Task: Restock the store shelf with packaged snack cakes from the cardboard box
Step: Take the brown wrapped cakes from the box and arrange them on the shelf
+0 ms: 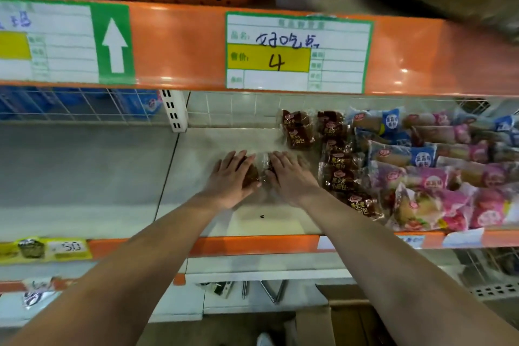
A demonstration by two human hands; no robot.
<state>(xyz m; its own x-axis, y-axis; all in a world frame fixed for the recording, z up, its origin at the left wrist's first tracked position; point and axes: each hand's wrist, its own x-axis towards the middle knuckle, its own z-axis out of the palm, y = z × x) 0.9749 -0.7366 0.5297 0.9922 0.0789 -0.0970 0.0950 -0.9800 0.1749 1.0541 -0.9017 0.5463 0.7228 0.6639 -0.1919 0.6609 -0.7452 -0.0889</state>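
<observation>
Head view: both hands are on the shelf [196,154], left of the stocked goods; the left hand [233,178] lies flat with fingers straight and close together over a brown cake pack [250,175]; the right hand [290,177] lies likewise, fingers slightly spread, over a second pack [266,166], of which only a strip of clear wrapper and a dark edge show. The two packs sit side by side, touching or nearly so, near the row [338,174] of the same brown cakes; pink and blue packs [421,177] fill the shelf further right; the box [337,323] is on the floor below.

Risks, as I judge them: flat pressing could squash the soft cakes; the slick wrappers could slide on the smooth shelf and skew out of line; a push to the right could knock the loose row, whose front packs already lie close to the edge.

The packs lie flat; their long axis seems to run front to back, along the fingers, matching the row, though the hands cover too much to be sure.
</observation>
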